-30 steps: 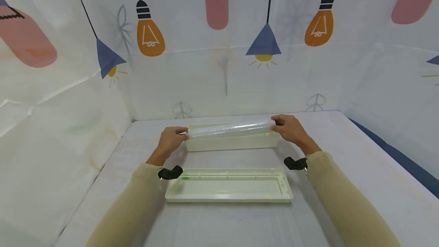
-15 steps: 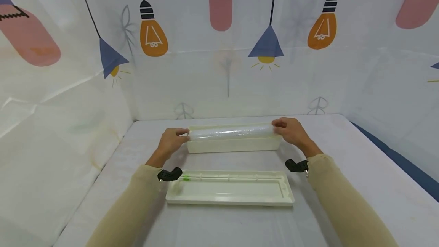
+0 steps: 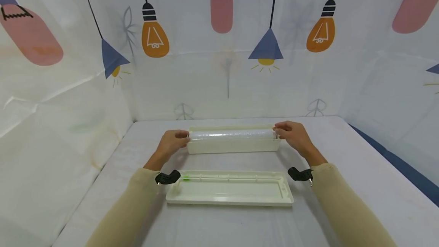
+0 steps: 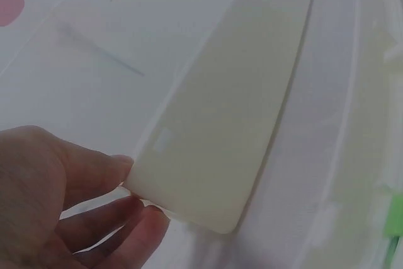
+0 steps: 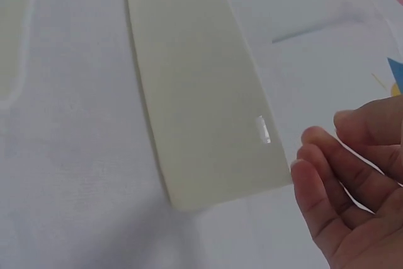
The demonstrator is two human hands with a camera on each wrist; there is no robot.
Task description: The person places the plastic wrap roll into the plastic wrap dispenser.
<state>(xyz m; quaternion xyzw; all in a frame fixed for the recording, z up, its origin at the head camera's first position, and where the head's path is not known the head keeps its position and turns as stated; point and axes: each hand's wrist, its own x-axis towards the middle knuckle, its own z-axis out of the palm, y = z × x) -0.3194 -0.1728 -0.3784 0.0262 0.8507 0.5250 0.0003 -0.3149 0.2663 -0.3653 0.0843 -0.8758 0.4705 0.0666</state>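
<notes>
A roll of cling film (image 3: 233, 134) lies inside a long cream dispenser box (image 3: 233, 146) toward the back of the table. My left hand (image 3: 169, 143) is at the box's left end, its thumb and fingertips right at the upper corner in the left wrist view. At the opposite end, my right hand (image 3: 294, 137) has its fingers loosely bent, with fingertips beside the upper corner and a gap between them in the right wrist view. From both wrist cameras the box's front wall hides the roll. The dispenser lid (image 3: 228, 191) lies nearer, with a small green piece on its rail.
White table cover (image 3: 205, 226) spreads under everything. White sheets printed with lamps and bulbs (image 3: 219, 83) stand behind and to the sides. A dark blue strip (image 3: 394, 155) runs along the right edge. Black wrist cameras (image 3: 168, 177) sit at both cuffs.
The roll, earlier tilted with its right end higher and held at both ends, has come down level into the box. Both hands have lowered slightly with it, and their fingers have loosened.
</notes>
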